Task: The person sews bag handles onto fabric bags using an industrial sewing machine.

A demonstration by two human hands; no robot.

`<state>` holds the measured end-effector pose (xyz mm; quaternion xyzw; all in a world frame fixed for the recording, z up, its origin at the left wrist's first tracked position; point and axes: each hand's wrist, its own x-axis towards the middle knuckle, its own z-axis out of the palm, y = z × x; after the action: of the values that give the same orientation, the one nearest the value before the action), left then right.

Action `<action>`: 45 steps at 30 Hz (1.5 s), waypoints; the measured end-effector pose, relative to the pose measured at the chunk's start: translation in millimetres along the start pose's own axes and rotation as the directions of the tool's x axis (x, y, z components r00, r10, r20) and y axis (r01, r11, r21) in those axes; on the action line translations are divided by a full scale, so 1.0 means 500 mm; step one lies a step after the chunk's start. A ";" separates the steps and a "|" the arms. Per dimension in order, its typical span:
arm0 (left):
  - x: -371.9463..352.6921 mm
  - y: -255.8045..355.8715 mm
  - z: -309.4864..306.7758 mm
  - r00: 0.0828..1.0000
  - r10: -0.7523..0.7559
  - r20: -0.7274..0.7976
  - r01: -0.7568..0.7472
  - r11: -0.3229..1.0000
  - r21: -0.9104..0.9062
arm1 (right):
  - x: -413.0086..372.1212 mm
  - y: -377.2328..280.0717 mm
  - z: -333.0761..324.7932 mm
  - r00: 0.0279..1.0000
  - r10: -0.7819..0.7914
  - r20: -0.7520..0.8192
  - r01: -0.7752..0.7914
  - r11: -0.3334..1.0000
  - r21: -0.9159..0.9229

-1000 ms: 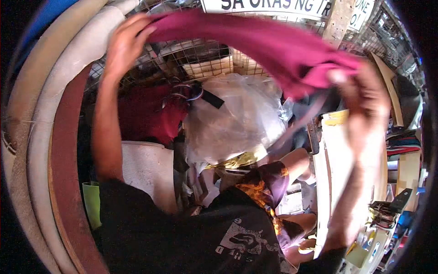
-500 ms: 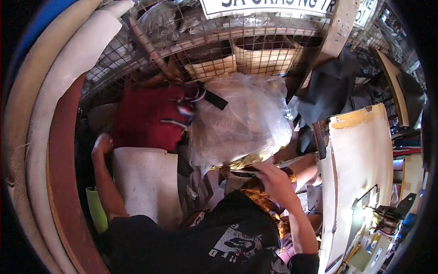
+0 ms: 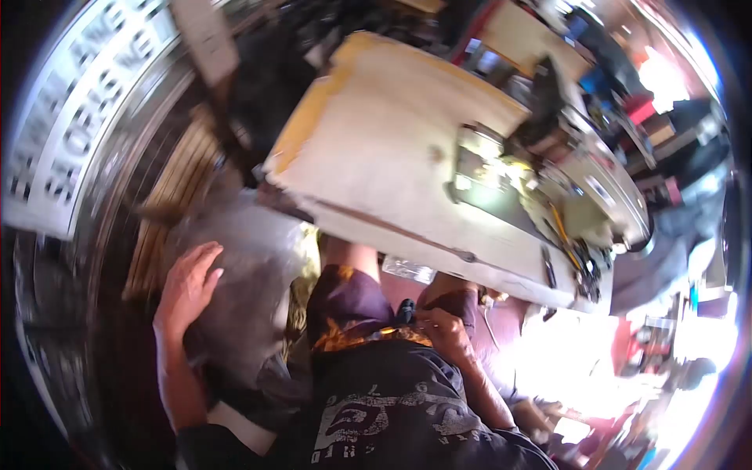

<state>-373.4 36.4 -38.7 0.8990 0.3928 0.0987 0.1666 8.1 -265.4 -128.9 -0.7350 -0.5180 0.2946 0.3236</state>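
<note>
My left hand (image 3: 189, 283) is raised at the left with its fingers apart and nothing in it, over a bundle in clear plastic (image 3: 243, 274). Low in front of my body, my right hand (image 3: 445, 333) rests near my thigh, beside my patterned shorts (image 3: 352, 309). Its fingers look curled, and whether they hold anything is too blurred to make out. Ahead stands a worn cream table (image 3: 392, 141) with a lit sewing machine (image 3: 540, 149) on it.
A wire mesh wall with a white lettered sign (image 3: 86, 102) runs along the left. A wooden post (image 3: 205, 43) rises beside it. Small tools (image 3: 576, 251) lie at the table's right end. Cluttered shelves and bright light fill the right side.
The view has swung right toward the table and sewing machine. The red cloth is out of sight. My right hand has come down near my lap; my left hand is now over the plastic bundle.
</note>
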 end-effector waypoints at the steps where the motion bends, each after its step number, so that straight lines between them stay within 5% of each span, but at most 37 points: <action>1: 0.061 0.058 -0.003 0.993 0.089 -0.079 -0.092 0.995 -0.045 | -0.021 0.013 -0.022 0.995 0.044 -0.089 -0.048 0.998 -0.049; 4: 0.207 0.210 -0.003 0.986 0.128 -0.111 -0.164 0.883 -0.439 | -0.088 0.075 -0.066 0.878 0.234 -0.418 -0.224 0.972 0.073; 6: 0.283 0.296 0.041 0.949 0.255 -0.188 -0.314 0.835 -0.451 | -0.143 0.144 -0.091 0.732 0.407 -0.546 -0.326 0.914 0.244; 8: 0.348 0.366 0.084 0.829 0.537 -0.159 -0.559 0.781 -0.278 | -0.174 0.151 -0.130 0.625 0.427 -0.654 -0.370 0.899 0.234; 12: 0.444 0.471 0.191 0.737 0.672 0.080 -0.640 0.730 -0.239 | -0.208 0.156 -0.173 0.425 0.477 -0.769 -0.488 0.837 0.248; 16: 0.542 0.521 0.318 0.711 0.703 -0.004 -0.701 0.710 0.062 | -0.196 0.158 -0.202 0.329 0.396 -0.857 -0.496 0.845 0.200; 17: 0.572 0.519 0.354 0.696 0.716 -0.055 -0.717 0.697 0.008 | -0.190 0.157 -0.213 0.339 0.398 -0.852 -0.578 0.803 0.145; 20: 0.608 0.535 0.355 0.702 0.711 0.030 -0.711 0.700 0.068 | -0.126 0.147 -0.241 0.386 0.060 -0.921 -0.404 0.908 -0.110; 24: 0.621 0.523 0.366 0.748 0.657 -0.096 -0.652 0.754 0.078 | -0.036 0.137 -0.306 0.457 -0.093 -0.884 -0.427 0.849 -0.310; 28: 0.621 0.527 0.361 0.772 0.627 -0.106 -0.627 0.778 0.038 | 0.036 0.184 -0.341 0.542 -0.066 -0.838 -0.373 0.875 -0.310; 41: 0.611 0.525 0.364 0.808 0.549 -0.215 -0.560 0.828 0.011 | 0.057 0.197 -0.338 0.467 -0.048 -0.883 -0.461 0.839 -0.289; 45: 0.521 0.552 0.314 0.795 0.558 -0.236 -0.588 0.805 -0.077 | 0.055 0.186 -0.353 0.564 -0.094 -0.820 -0.440 0.806 -0.395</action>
<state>36.1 18.4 -67.7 0.9461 0.1081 0.2639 0.1535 204.8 -292.9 -95.4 -0.8960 -0.2951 -0.2070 0.2595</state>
